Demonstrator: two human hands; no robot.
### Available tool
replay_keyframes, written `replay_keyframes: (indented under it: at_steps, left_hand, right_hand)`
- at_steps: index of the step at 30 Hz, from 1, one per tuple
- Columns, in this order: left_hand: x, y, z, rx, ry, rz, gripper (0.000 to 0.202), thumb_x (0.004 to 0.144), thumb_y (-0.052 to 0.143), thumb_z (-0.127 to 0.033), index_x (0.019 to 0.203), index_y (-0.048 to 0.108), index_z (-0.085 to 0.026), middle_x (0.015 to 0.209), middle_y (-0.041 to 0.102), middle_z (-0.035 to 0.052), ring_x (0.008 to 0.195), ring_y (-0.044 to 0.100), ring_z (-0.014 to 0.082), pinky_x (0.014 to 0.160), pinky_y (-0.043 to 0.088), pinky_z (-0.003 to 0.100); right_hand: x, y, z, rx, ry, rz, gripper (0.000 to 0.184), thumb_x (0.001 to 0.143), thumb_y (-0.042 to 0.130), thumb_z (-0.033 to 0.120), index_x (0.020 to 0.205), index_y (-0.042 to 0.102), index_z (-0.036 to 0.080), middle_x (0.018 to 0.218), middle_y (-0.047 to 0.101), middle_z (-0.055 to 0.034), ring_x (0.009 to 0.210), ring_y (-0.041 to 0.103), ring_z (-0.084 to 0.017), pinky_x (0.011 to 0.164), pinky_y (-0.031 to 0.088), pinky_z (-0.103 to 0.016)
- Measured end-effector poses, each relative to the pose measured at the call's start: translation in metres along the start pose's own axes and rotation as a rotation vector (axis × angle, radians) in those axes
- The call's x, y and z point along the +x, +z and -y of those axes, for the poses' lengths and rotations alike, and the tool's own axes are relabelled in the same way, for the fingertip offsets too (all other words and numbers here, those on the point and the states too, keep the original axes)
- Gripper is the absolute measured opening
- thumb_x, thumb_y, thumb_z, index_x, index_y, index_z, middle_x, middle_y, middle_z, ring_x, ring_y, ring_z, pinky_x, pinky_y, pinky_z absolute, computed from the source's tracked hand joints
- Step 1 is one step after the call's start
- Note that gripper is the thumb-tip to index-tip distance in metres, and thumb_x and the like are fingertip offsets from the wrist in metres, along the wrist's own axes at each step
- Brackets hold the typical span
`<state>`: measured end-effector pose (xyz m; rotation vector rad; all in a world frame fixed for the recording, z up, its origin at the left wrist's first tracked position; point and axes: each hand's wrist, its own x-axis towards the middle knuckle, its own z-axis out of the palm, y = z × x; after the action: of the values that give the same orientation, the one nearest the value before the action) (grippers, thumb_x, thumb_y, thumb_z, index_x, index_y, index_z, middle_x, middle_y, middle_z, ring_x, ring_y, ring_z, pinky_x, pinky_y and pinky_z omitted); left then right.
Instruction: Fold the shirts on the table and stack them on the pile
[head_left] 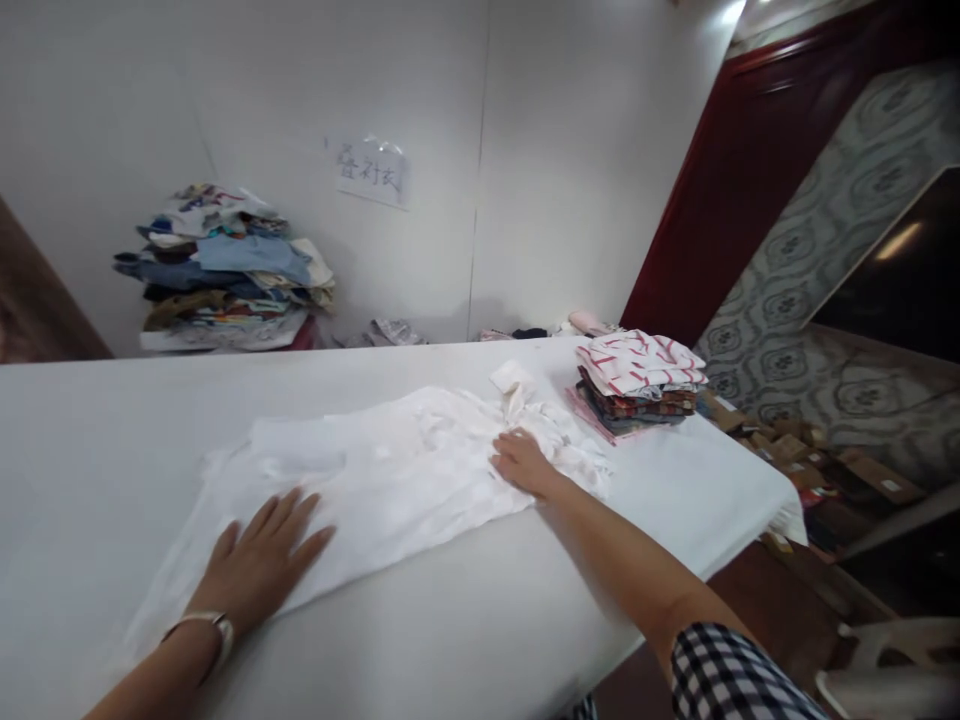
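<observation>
A white shirt (390, 470) lies spread lengthwise over the white-covered table, fairly flat at its left part and crumpled toward its right end. My left hand (262, 550) rests palm down on the near left part of the cloth, fingers stretched and spread; a bracelet circles its wrist. On the bunched right part lies my right hand (523, 460), fingers slightly bent and resting on the fabric, with no cloth visibly gripped. A small upturned piece of the shirt stands up just beyond that hand.
A neat stack of folded clothes (637, 380) sits at the table's right end. Behind the table's far edge rises a tall, loose pile of clothes (232, 265). A handwritten paper sign (373, 172) hangs on the wall. Cardboard boxes (799, 450) and a white plastic chair (900, 650) are at right.
</observation>
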<state>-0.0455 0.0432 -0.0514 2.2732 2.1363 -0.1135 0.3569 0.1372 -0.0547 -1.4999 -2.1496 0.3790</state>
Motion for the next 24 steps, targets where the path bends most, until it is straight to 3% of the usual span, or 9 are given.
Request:
replay_keyframes:
  at_steps: [4,7,10,13,16,19,24]
  left_hand:
    - [0.001,0.005,0.005,0.068,0.017,-0.003,0.054,0.085,0.034,-0.031,0.137,0.047,-0.03,0.155,0.025,0.0027,0.144,0.015,0.0287,0.112,0.019,0.059]
    - [0.003,0.01,0.007,0.116,-0.007,0.01,0.057,0.087,0.032,-0.035,0.143,0.038,-0.028,0.156,0.019,0.0026,0.144,0.012,0.0271,0.113,0.02,0.055]
    - [0.005,0.018,0.009,0.15,-0.04,0.012,0.06,0.087,0.029,-0.04,0.146,0.028,-0.028,0.157,0.015,0.0005,0.144,0.01,0.0253,0.114,0.019,0.054]
    - [0.007,0.026,0.014,0.148,-0.02,-0.031,0.06,0.086,0.03,-0.04,0.145,0.031,-0.029,0.157,0.015,-0.0002,0.144,0.01,0.0247,0.115,0.018,0.053]
    - [0.005,0.031,0.018,0.124,0.01,-0.073,0.059,0.083,0.033,-0.038,0.141,0.042,-0.03,0.156,0.019,0.0007,0.144,0.011,0.0261,0.115,0.016,0.055]
    - [0.004,0.034,0.02,0.075,0.027,-0.084,0.059,0.079,0.036,-0.036,0.136,0.05,-0.032,0.155,0.024,0.0001,0.144,0.012,0.0269,0.115,0.013,0.055]
    - [0.004,0.039,0.024,0.039,0.005,-0.091,0.06,0.076,0.036,-0.038,0.135,0.05,-0.034,0.154,0.026,-0.0027,0.145,0.012,0.0245,0.116,0.011,0.053]
  right_hand:
    - [0.026,-0.031,-0.018,0.197,0.202,-0.176,0.03,0.091,0.047,0.028,0.114,0.066,0.024,0.121,0.066,-0.0044,0.113,0.06,-0.019,0.097,0.045,-0.033]
    - [0.053,-0.06,-0.041,0.185,0.313,-0.25,0.027,0.087,0.047,0.023,0.101,0.07,0.021,0.109,0.071,-0.0047,0.105,0.063,-0.019,0.093,0.046,-0.031]
    - [0.076,-0.076,-0.056,0.19,0.42,-0.269,0.023,0.085,0.05,0.024,0.091,0.071,0.018,0.092,0.073,-0.0046,0.092,0.066,-0.021,0.083,0.049,-0.031]
    - [0.097,-0.073,-0.057,0.205,0.492,-0.24,0.031,0.091,0.047,0.035,0.082,0.069,0.015,0.08,0.071,-0.0058,0.084,0.066,-0.022,0.076,0.05,-0.031]
    - [0.116,-0.061,-0.053,0.221,0.523,-0.176,0.033,0.093,0.051,0.043,0.091,0.066,0.014,0.091,0.068,-0.0056,0.085,0.064,-0.019,0.078,0.052,-0.034]
    - [0.131,-0.053,-0.051,0.256,0.513,-0.163,0.026,0.091,0.058,0.038,0.101,0.062,0.014,0.101,0.064,-0.0051,0.086,0.062,-0.016,0.077,0.053,-0.035]
    - [0.142,-0.064,-0.049,0.373,0.42,-0.253,0.028,0.087,0.054,0.038,0.071,0.061,0.016,0.069,0.061,-0.0008,0.075,0.06,-0.016,0.067,0.047,-0.024]
